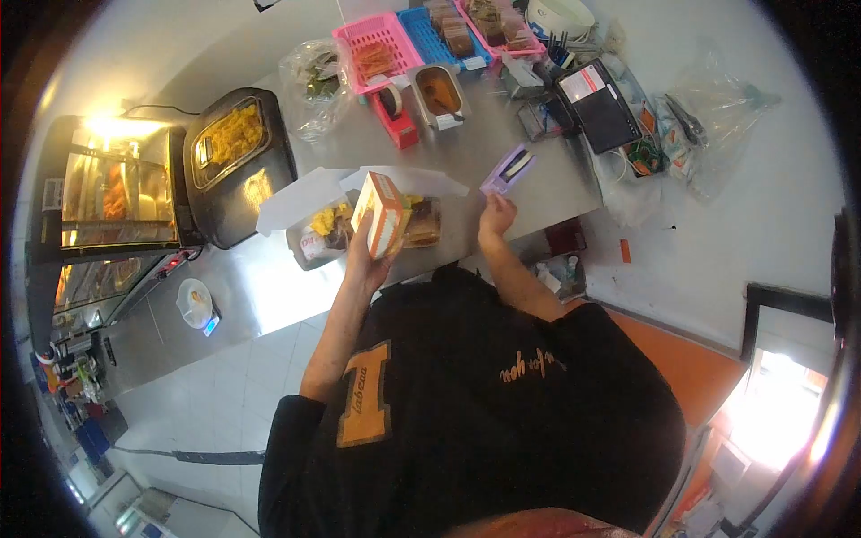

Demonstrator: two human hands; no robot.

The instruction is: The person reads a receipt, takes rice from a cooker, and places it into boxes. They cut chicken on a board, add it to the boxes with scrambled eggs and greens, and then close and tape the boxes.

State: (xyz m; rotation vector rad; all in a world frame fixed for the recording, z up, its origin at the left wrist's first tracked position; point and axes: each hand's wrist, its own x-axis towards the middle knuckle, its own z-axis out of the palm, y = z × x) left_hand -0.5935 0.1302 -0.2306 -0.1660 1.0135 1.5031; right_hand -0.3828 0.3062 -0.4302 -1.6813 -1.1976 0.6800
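My left hand (pixel 366 258) is closed around a small orange-and-white carton (pixel 384 215), tilted above an open takeaway box (pixel 314 260). White lid flaps (pixel 300 199) stand open along the takeaway box's far side. Yellow food (pixel 325 221), a round item with red print (pixel 311 245) and something brown (pixel 421 235) lie inside; the carton hides part of the contents. To the right, my right hand (pixel 497 216) has its fingers closed at the near end of a lavender stapler (pixel 508 170) over the steel counter (pixel 462 148).
Pink (pixel 368 36) and blue (pixel 414 27) baskets line the back, near a metal sauce pan (pixel 439 94) and red tape dispenser (pixel 395 121). A black tray (pixel 229 193) of yellow food and a lit display warmer (pixel 117 188) stand left. A black device (pixel 599 108) sits right.
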